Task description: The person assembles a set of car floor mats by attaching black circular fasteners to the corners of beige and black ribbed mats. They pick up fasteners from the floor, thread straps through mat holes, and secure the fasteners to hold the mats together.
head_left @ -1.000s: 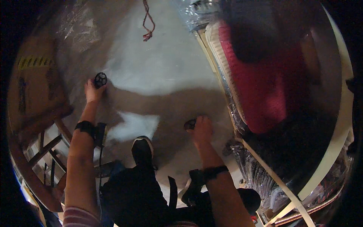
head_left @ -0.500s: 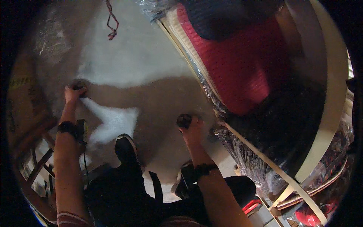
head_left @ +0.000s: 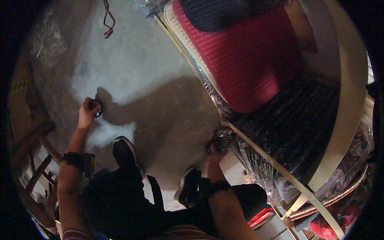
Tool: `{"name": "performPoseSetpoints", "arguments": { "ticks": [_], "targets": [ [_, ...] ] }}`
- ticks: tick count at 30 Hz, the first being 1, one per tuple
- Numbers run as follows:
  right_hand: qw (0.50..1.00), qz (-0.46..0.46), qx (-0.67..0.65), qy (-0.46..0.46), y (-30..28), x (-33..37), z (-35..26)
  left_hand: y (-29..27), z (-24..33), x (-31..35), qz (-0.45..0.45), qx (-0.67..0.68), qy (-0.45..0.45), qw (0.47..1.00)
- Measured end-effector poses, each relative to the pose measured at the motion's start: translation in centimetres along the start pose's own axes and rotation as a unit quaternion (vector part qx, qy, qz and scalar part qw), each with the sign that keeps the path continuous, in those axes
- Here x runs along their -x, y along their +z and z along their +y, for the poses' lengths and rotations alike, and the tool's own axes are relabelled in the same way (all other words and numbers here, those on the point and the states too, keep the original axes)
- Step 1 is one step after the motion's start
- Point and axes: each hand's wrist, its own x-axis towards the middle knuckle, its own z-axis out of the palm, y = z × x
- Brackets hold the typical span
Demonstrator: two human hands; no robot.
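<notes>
My left hand (head_left: 86, 114) is closed around a small dark round object (head_left: 96, 108) with a ring-like rim and a pale glint at its lower part. It is held over the floor, ahead of my feet. My right hand (head_left: 216, 155) grips a similar dark round object (head_left: 212, 145), close to a plastic-wrapped bundle (head_left: 248, 158) on the right. The exact kind of both objects cannot be made out in the dim light. Dark bands with small boxes circle both wrists.
Stacked ribbed cushions or mats, one red (head_left: 256, 60) and one dark navy (head_left: 224, 14), stand inside a pale frame (head_left: 276, 164) at right. A twisted cord (head_left: 108, 24) lies on the concrete floor (head_left: 132, 52). A cardboard box (head_left: 28, 104) and wooden chair-like legs (head_left: 44, 160) are at left.
My left hand has moved right and nearer with its round object. My right hand has shifted right and nearer, toward the wrapped bundle. The whole view has moved slightly.
</notes>
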Motion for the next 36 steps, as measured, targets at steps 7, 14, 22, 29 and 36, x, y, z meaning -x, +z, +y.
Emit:
{"name": "performPoseSetpoints", "arguments": {
  "ticks": [7,14,22,29,36],
  "targets": [
    [0.932,0.255,0.223,0.130,-2.6,-5.7,1.9,1.3,1.1,1.1,-0.036,0.021,-0.022,0.999],
    [0.962,0.145,0.111,0.205,-1.8,-3.6,1.0,0.7,2.3,3.6,-0.012,0.042,-0.049,0.998],
    [0.876,-0.210,0.411,0.141,2.0,11.3,-4.7,-1.9,15.4,14.8,0.000,0.118,-0.091,0.989],
    [0.841,-0.272,0.464,0.062,-7.1,16.4,-14.2,0.0,25.3,35.2,-0.118,0.192,-0.083,0.971],
    [0.885,-0.125,0.440,0.085,-24.8,16.5,-24.6,1.6,21.9,54.8,-0.266,0.093,-0.244,0.928]
  ]
}}
